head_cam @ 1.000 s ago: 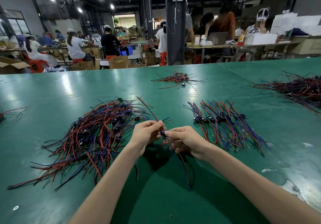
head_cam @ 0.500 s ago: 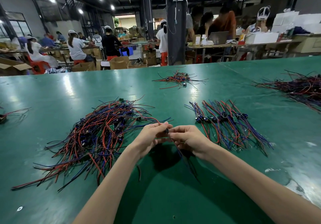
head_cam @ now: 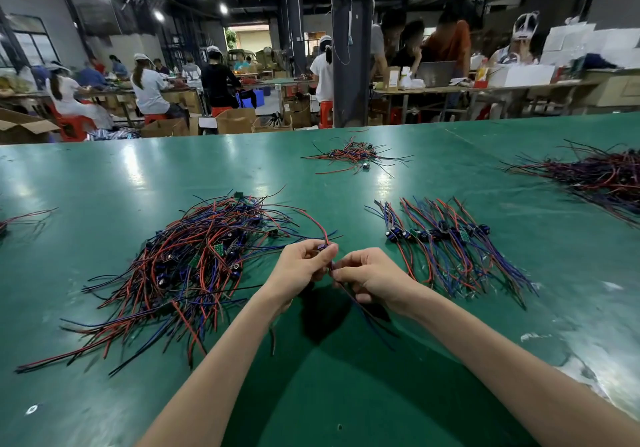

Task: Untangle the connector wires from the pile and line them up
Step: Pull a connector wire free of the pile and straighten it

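Observation:
A tangled pile (head_cam: pixel 194 266) of red, blue and black connector wires lies on the green table (head_cam: pixel 104 186), left of my hands. A lined-up row of wires (head_cam: pixel 446 245) with dark connectors lies to the right. My left hand (head_cam: pixel 299 266) pinches a small dark connector (head_cam: pixel 322 247) at its fingertips; a red wire arcs from it back to the pile. My right hand (head_cam: pixel 370 278) pinches the wires just below, and dark strands (head_cam: pixel 367 311) trail from it toward me over the table. Both hands meet above the table between the pile and the row.
A small wire bundle (head_cam: pixel 353 155) lies at the far middle, a larger dark heap (head_cam: pixel 599 176) at the far right, a few strands (head_cam: pixel 20 219) at the left edge. Seated workers, cardboard boxes and a black pillar (head_cam: pixel 349 65) stand beyond the table.
My hands have stayed together over the same spot, working the connector. The red wire that stood up from my left hand now curves back down toward the pile.

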